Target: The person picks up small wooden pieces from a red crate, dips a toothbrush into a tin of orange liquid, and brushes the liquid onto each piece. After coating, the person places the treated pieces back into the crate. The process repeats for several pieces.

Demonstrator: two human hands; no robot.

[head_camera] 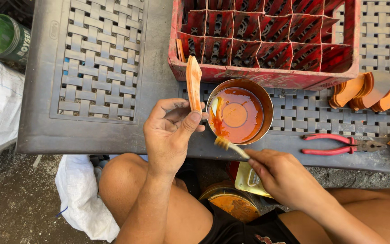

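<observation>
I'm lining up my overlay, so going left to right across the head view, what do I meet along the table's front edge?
Left hand holding an orange wooden piece → metal bowl of orange stain → right hand with a small brush at the bowl's rim → red-handled pliers → stack of orange pieces.

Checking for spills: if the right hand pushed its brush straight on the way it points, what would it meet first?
Probably the near rim of the metal bowl; the brush in the right hand nearly touches it.

The round metal bowl (240, 113) holds glossy orange liquid; the grey woven-pattern plastic counter (100, 68) looks matt, the red plastic crate (267, 72) scuffed.
</observation>
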